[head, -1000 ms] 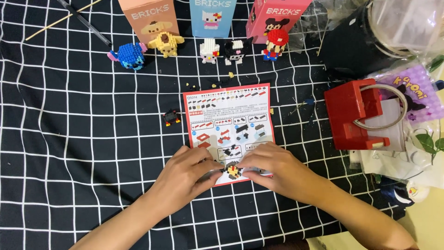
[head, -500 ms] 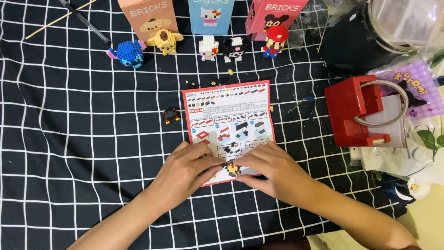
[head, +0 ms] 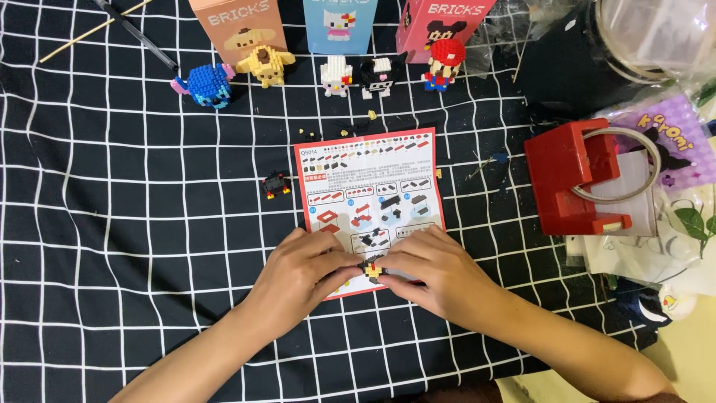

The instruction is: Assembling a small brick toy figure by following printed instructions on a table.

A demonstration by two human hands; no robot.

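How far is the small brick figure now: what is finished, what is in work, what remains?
Done: five brick figures stand by the boxes. In hand: the left hand and right hand pinch a small brick piece over the instruction sheet. Left: a separate part and loose bricks.

black grid cloth (head: pixel 112 224) w/ instruction sheet (head: pixel 369 175), five brick figures, red box (head: pixel 570 175), maybe loose bricks.

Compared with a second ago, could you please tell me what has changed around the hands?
Very little. Both hands, left and right, have kept their pinch on the small brick piece over the sheet, shifting only slightly. The loose black-and-red piece, the figures and the red box have not moved on the cloth.
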